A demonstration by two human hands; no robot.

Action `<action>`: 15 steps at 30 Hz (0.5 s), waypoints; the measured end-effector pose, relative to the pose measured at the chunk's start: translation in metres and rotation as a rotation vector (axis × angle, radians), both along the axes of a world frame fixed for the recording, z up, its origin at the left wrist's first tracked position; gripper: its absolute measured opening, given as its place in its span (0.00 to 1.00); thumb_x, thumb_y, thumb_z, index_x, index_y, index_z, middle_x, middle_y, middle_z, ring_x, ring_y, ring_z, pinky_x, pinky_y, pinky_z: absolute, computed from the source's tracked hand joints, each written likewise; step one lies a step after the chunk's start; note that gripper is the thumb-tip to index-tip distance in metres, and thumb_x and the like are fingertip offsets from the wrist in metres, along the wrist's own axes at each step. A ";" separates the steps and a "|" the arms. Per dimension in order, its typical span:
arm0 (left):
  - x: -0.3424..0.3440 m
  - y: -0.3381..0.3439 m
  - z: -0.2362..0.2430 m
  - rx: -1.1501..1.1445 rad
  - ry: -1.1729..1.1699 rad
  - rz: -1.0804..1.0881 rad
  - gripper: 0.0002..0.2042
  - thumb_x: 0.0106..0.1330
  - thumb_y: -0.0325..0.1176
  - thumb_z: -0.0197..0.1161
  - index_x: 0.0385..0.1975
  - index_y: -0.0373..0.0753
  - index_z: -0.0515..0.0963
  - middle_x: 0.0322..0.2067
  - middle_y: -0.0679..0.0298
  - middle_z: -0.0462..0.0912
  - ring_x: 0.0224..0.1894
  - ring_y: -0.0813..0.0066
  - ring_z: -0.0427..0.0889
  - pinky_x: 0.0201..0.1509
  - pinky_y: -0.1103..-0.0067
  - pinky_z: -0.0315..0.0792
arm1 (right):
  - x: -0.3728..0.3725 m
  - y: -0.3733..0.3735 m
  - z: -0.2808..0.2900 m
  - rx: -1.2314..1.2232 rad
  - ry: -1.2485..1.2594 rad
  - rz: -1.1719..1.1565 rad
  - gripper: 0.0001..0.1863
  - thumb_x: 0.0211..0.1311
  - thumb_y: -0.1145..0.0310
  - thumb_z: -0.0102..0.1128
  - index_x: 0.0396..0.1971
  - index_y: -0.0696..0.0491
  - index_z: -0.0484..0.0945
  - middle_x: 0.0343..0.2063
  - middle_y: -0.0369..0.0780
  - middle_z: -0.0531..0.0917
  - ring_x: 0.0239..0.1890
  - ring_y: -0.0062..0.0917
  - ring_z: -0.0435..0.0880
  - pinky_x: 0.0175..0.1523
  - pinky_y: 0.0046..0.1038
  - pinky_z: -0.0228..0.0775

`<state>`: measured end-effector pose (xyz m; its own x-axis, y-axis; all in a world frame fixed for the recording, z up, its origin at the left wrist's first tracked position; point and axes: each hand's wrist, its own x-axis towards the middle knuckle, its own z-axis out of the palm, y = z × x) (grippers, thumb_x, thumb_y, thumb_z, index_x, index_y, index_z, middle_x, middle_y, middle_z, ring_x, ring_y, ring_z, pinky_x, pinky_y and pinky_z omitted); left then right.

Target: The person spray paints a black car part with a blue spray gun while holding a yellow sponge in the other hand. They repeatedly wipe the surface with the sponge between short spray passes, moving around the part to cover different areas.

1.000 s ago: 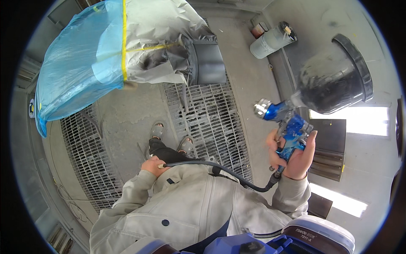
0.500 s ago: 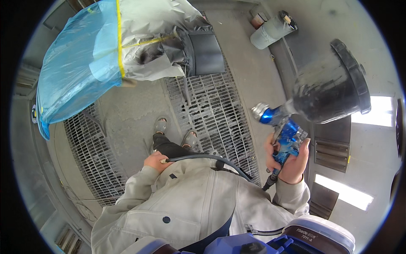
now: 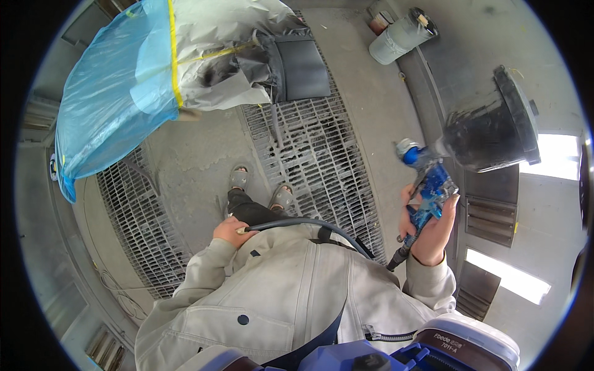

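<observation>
My right hand (image 3: 435,238) is wrapped around the grip of a blue spray gun (image 3: 433,188). Its silver nozzle points left, toward the floor grating. A clear paint cup (image 3: 486,136) with a black lid sits on the gun, smeared dark inside. At my waist, my left hand (image 3: 230,231) is closed on a dark air hose (image 3: 291,223), which runs across my front toward the gun's handle. Ahead stands a large masked object with a bare dark grey panel (image 3: 304,68), framed by silver masking sheet (image 3: 213,28) and blue plastic film (image 3: 114,86).
Metal floor gratings (image 3: 325,154) run on both sides of a concrete strip. A grey drum (image 3: 402,38) stands by the right wall, with a smaller reddish can (image 3: 380,23) beside it. Along the left wall lies a loose thin hose (image 3: 127,303). Lit panels (image 3: 507,276) shine at right.
The spray gun and my right hand have moved slightly right, and the cup sits a little farther right. My left hand keeps its hold on the hose.
</observation>
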<state>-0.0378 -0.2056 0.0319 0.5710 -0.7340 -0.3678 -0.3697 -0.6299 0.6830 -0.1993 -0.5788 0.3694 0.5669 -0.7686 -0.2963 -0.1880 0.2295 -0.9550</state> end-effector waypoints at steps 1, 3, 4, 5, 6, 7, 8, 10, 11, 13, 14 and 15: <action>0.000 0.000 0.000 0.015 0.002 -0.006 0.18 0.52 0.54 0.83 0.31 0.49 0.90 0.35 0.59 0.86 0.39 0.52 0.87 0.40 0.62 0.81 | -0.002 0.000 0.000 0.048 -0.039 0.080 0.47 0.77 0.27 0.32 0.48 0.64 0.76 0.32 0.42 0.82 0.12 0.16 0.64 0.19 0.22 0.62; 0.002 -0.001 0.001 -0.012 0.007 -0.012 0.17 0.52 0.54 0.83 0.31 0.49 0.90 0.34 0.60 0.85 0.38 0.53 0.86 0.40 0.62 0.80 | -0.004 -0.003 -0.005 0.189 -0.076 0.237 0.51 0.76 0.24 0.32 0.51 0.66 0.75 0.32 0.43 0.82 0.12 0.15 0.64 0.19 0.21 0.62; 0.003 -0.001 0.002 0.010 0.018 -0.015 0.17 0.52 0.53 0.83 0.31 0.49 0.90 0.34 0.60 0.85 0.38 0.53 0.86 0.40 0.62 0.80 | -0.004 -0.008 -0.007 0.252 -0.093 0.341 0.52 0.75 0.24 0.32 0.51 0.67 0.75 0.32 0.43 0.82 0.12 0.15 0.64 0.19 0.21 0.62; 0.003 0.000 0.004 0.004 0.010 -0.025 0.17 0.53 0.54 0.83 0.31 0.49 0.90 0.34 0.60 0.85 0.38 0.53 0.86 0.40 0.62 0.80 | -0.004 -0.011 -0.010 0.314 -0.109 0.445 0.53 0.75 0.23 0.31 0.52 0.67 0.75 0.31 0.43 0.82 0.12 0.14 0.64 0.18 0.21 0.62; 0.003 0.000 0.005 0.023 0.010 -0.032 0.17 0.53 0.54 0.83 0.31 0.49 0.90 0.34 0.60 0.84 0.38 0.53 0.86 0.40 0.62 0.80 | -0.006 -0.011 -0.012 0.300 -0.040 0.403 0.53 0.74 0.21 0.31 0.49 0.67 0.75 0.30 0.42 0.82 0.12 0.14 0.64 0.18 0.20 0.62; 0.004 0.000 0.006 0.043 0.010 -0.038 0.17 0.53 0.54 0.83 0.31 0.49 0.90 0.33 0.60 0.84 0.38 0.53 0.86 0.40 0.62 0.80 | -0.006 -0.012 -0.015 0.263 -0.056 0.365 0.53 0.74 0.22 0.30 0.48 0.67 0.75 0.29 0.42 0.81 0.12 0.14 0.64 0.18 0.20 0.62; 0.003 0.000 0.007 0.043 0.003 -0.032 0.17 0.54 0.55 0.82 0.31 0.49 0.90 0.33 0.60 0.83 0.38 0.53 0.85 0.40 0.62 0.80 | -0.006 -0.012 -0.018 0.227 -0.071 0.327 0.52 0.74 0.22 0.30 0.47 0.67 0.75 0.29 0.42 0.81 0.11 0.14 0.64 0.18 0.20 0.62; 0.003 0.002 0.008 0.045 -0.009 -0.018 0.18 0.54 0.56 0.81 0.31 0.49 0.90 0.33 0.60 0.83 0.38 0.53 0.85 0.40 0.62 0.79 | -0.006 -0.010 -0.022 0.119 -0.050 0.219 0.49 0.76 0.25 0.30 0.45 0.65 0.75 0.29 0.40 0.80 0.11 0.14 0.64 0.18 0.20 0.62; 0.003 0.003 0.009 0.058 -0.013 -0.023 0.18 0.54 0.57 0.81 0.31 0.49 0.90 0.33 0.60 0.83 0.38 0.53 0.85 0.40 0.61 0.79 | -0.006 -0.008 -0.024 0.088 -0.091 0.152 0.46 0.78 0.28 0.32 0.45 0.64 0.75 0.29 0.40 0.80 0.12 0.15 0.64 0.17 0.20 0.62; 0.004 0.004 0.009 0.084 -0.019 -0.037 0.19 0.55 0.58 0.80 0.31 0.50 0.90 0.33 0.60 0.83 0.38 0.53 0.85 0.40 0.61 0.79 | -0.005 -0.004 -0.027 0.017 -0.036 -0.009 0.44 0.79 0.29 0.33 0.45 0.64 0.75 0.30 0.40 0.80 0.12 0.15 0.65 0.18 0.21 0.62; 0.004 0.005 0.009 0.093 -0.023 -0.038 0.18 0.55 0.58 0.80 0.31 0.49 0.91 0.33 0.60 0.83 0.38 0.53 0.85 0.40 0.61 0.79 | -0.004 -0.001 -0.029 -0.022 -0.012 -0.047 0.44 0.79 0.30 0.33 0.45 0.63 0.75 0.30 0.40 0.80 0.13 0.15 0.65 0.19 0.21 0.62; 0.004 0.006 0.009 0.101 -0.029 -0.040 0.18 0.55 0.57 0.80 0.32 0.49 0.91 0.33 0.61 0.83 0.38 0.53 0.84 0.40 0.61 0.79 | -0.004 0.002 -0.031 -0.062 0.010 -0.085 0.44 0.79 0.30 0.33 0.45 0.63 0.74 0.30 0.39 0.80 0.13 0.15 0.65 0.19 0.21 0.63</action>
<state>-0.0337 -0.1994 0.0411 0.5534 -0.7164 -0.4249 -0.4142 -0.6793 0.6058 -0.2034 -0.5772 0.3382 0.4962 -0.8309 -0.2518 -0.1800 0.1852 -0.9661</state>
